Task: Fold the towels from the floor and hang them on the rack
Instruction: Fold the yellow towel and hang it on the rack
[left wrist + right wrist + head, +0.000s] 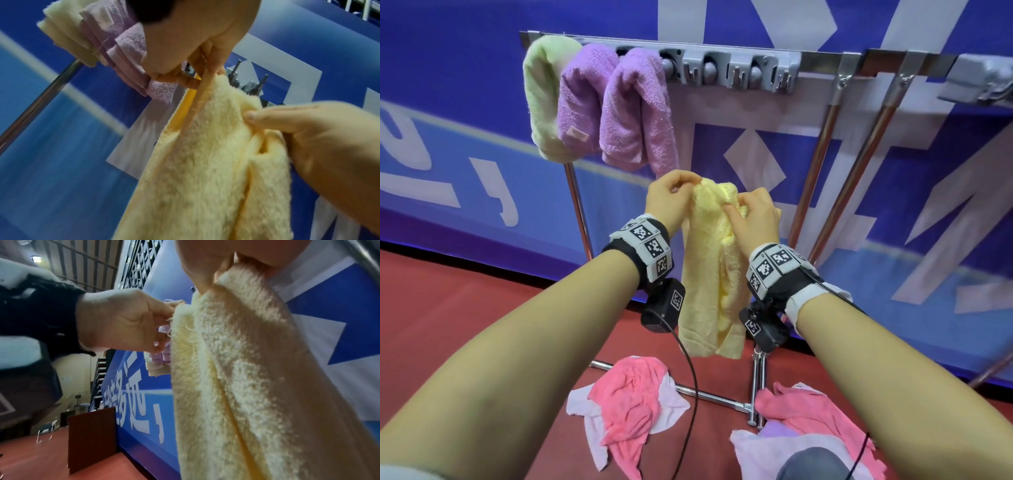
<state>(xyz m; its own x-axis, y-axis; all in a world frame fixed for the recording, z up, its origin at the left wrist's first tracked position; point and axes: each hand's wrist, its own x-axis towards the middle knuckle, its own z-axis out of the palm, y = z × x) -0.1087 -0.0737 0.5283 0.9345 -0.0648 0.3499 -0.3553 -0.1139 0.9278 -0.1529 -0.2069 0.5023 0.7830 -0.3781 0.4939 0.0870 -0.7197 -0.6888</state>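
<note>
Terry cloth, pale yellow and thick-piled: the pale yellow terry towel [714, 274] hangs in the air in front of the chrome rack with the grey clip bar [732, 70], pinched at its top edge by the left hand [671, 200] at one corner and by the right hand [751, 214] just beside it, both grips clenched on the cloth. It looks light, limp and a little grippy, so it should drape rather than hold a crease, and the hemmed corners seem the best places to hold it. Green [541, 99] and lilac folded towels [606, 102] already hang at the bar's left end, while crumpled pink cloths [630, 401] lie on the red floor [448, 301]
</note>
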